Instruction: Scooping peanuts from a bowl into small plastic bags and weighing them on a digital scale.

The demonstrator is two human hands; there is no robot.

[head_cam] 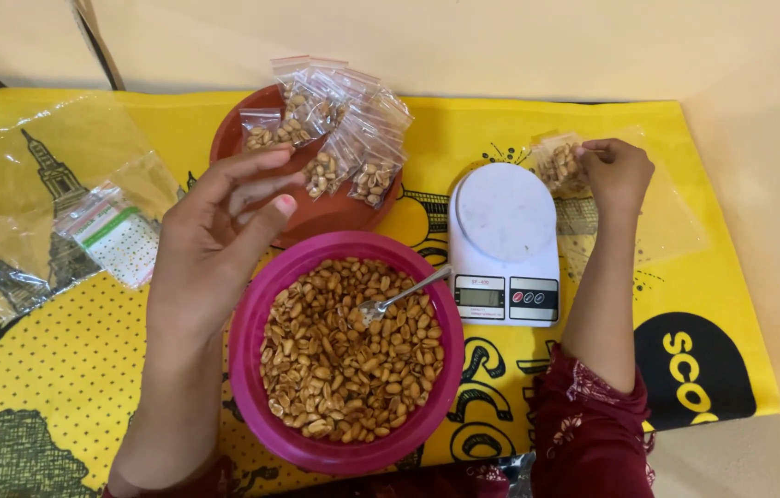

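My right hand (616, 173) pinches a small clear bag of peanuts (558, 164) just beyond the far right edge of a white digital kitchen scale (504, 242). My left hand (224, 221) hovers open above the rim of a magenta bowl (251, 323), fingers spread, holding nothing. The bowl is full of roasted peanuts (348, 355), and a metal spoon (399, 300) lies in them with its handle pointing to the scale. Behind my left hand a red plate (233, 129) carries several filled small bags (344, 138).
A yellow printed mat (722, 277) covers the surface. At far left lies a large clear plastic bag (30, 184) with a pack of empty small bags (118, 235) on it. A beige wall runs along the back and the right side.
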